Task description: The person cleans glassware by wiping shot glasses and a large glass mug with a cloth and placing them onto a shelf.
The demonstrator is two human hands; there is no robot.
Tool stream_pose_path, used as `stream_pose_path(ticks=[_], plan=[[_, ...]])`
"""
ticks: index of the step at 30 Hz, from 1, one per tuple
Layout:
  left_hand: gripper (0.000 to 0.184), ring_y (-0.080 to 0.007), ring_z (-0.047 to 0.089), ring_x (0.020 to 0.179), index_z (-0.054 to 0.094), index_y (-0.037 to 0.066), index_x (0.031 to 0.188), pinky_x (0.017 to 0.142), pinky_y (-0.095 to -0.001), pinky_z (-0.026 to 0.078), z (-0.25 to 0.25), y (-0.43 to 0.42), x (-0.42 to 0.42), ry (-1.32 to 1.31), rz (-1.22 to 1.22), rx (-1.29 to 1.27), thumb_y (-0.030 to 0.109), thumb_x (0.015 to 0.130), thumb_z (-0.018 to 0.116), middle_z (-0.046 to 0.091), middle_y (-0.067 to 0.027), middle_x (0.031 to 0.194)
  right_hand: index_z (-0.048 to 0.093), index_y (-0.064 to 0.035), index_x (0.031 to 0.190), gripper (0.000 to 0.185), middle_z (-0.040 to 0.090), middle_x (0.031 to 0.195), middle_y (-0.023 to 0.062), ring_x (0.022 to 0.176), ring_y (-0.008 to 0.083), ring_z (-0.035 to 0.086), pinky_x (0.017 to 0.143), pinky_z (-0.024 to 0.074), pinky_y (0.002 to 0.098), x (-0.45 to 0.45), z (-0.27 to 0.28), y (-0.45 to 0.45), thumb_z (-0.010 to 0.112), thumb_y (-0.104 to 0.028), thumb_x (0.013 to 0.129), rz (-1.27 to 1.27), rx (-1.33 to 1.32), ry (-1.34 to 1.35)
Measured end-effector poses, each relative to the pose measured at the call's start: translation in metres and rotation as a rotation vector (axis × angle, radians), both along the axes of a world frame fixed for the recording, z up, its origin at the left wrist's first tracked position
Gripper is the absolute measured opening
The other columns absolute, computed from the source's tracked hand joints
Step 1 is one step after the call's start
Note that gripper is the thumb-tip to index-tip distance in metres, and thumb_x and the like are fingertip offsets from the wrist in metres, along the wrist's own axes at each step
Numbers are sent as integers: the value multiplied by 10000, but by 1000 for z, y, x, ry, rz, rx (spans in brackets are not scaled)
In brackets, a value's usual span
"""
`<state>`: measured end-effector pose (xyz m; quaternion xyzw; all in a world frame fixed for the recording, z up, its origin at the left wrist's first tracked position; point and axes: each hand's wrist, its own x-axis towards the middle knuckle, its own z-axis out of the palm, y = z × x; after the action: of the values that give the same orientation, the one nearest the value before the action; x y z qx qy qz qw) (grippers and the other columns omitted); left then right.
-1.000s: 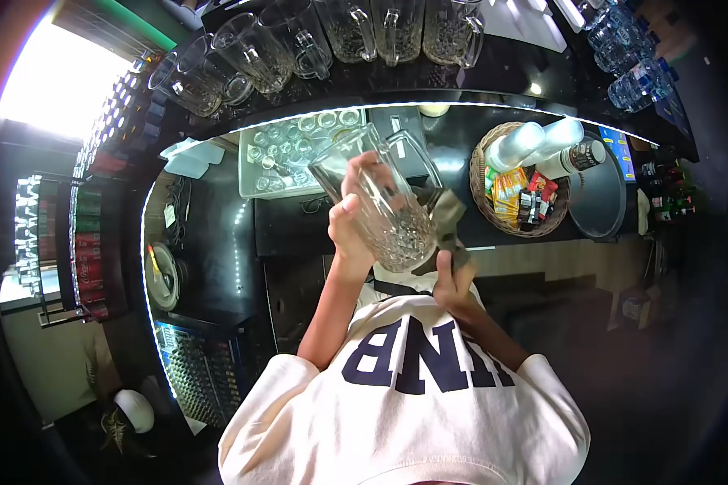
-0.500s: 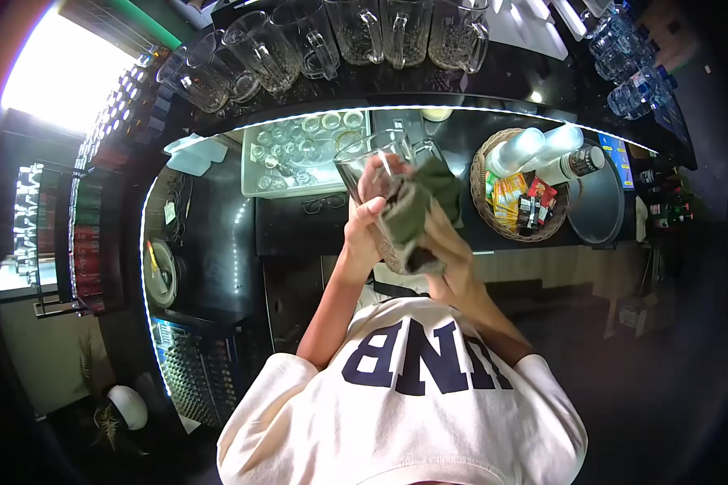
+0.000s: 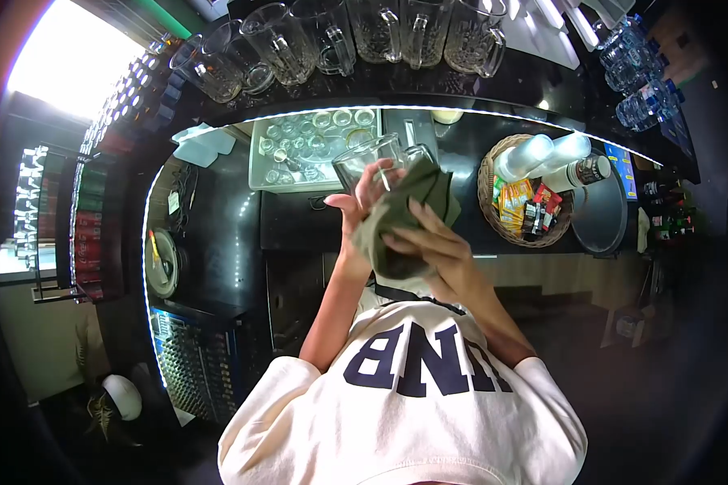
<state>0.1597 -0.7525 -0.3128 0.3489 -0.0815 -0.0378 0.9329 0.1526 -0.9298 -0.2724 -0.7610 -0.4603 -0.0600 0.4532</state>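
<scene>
To the left of the wicker basket [image 3: 485,190], in the head view, a clear glass mug [image 3: 349,167] is up in front of the person's shirt [image 3: 461,416], tilted, with its open rim pointing away from the body and much of its side covered by an olive-green cloth [image 3: 396,222]. The left hand [image 3: 357,212] is at the mug's near left side, its fingers against the glass and its thumb spread away from it; how firmly it grips cannot be told. The right hand [image 3: 445,252] is closed on the cloth, fingers bent over the folds and pressing them to the mug. Inside the basket are sachets [image 3: 512,204] in orange, red and black, with stacked clear cups [image 3: 532,155] and a stack of printed cups [image 3: 578,174] leaning over its far and right sides. Just right of the basket is a dark round tray [image 3: 600,217]. Well to the basket's left, on the dark table [image 3: 222,242], stands a pale bin [image 3: 299,187] of small glasses [image 3: 322,121]. Beyond the basket runs a raised black shelf [image 3: 380,87], where a row of glass mugs [image 3: 378,34] stands farther left and water bottles [image 3: 645,107] stand farther right.
</scene>
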Motion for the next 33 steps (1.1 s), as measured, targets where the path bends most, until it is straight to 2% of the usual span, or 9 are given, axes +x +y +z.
stream_pose_path(ticks=[6,9,13,16,18,26,30,32,33], plan=[[1037,-253,521,1185,297,37,1427,1042,-406,424,24,-1,5,103,-45,143,844,776,305,482,-118,1296,677,-12,1169,395,596,1307,142,1399,386,346,1151,280,452,26,0,-10,535,-297,936,60,182,335],[980,-217,481,1268,244,48,1485,1042,-408,441,43,-13,1,41,-7,181,782,839,314,438,-120,1410,667,-10,1181,376,565,1350,147,1406,394,330,1153,266,443,49,16,8,504,-264,956,-51,327,197],[927,-234,513,1231,324,68,1452,1033,-407,452,28,-2,2,148,14,114,769,847,357,458,-121,1402,673,-56,1194,335,559,1369,105,1410,357,333,1161,261,467,37,35,25,534,-193,922,-109,123,95],[928,-261,545,1185,403,75,1403,1009,-409,470,3,22,14,219,-152,-338,793,814,401,514,-128,1346,685,-96,1195,344,601,1317,80,1398,315,367,1166,264,480,15,27,16,530,-183,901,112,-152,-48],[1035,-262,586,1083,467,51,1281,960,-375,496,12,21,18,196,-125,-334,892,679,416,571,-148,1244,692,-112,1191,352,617,1293,76,1384,297,393,1164,275,484,7,24,9,542,-181,880,163,-163,-19],[1043,-183,603,968,403,58,1361,833,-307,520,41,19,6,158,23,149,891,739,320,574,-104,1171,642,3,1190,358,536,1376,152,1363,398,385,1140,315,462,42,32,15,596,-142,867,-174,-21,-14],[1018,-158,584,983,388,24,1382,836,-297,505,16,19,6,221,9,-9,858,806,285,573,-75,1177,595,12,1216,382,514,1374,186,1381,392,353,1133,322,479,45,45,39,593,-88,847,-294,-89,-93],[996,-217,570,1057,454,14,1335,943,-336,481,56,5,6,237,268,43,850,807,331,571,-96,1171,613,-9,1213,390,539,1343,183,1379,383,362,1128,336,479,30,49,46,597,-77,829,-262,-76,-90],[989,-238,563,1081,455,16,1329,965,-350,471,39,16,8,216,147,-99,847,804,350,570,-108,1186,626,-17,1204,389,550,1329,179,1372,380,375,1124,344,476,22,44,46,601,-75,820,-205,-68,-90]])
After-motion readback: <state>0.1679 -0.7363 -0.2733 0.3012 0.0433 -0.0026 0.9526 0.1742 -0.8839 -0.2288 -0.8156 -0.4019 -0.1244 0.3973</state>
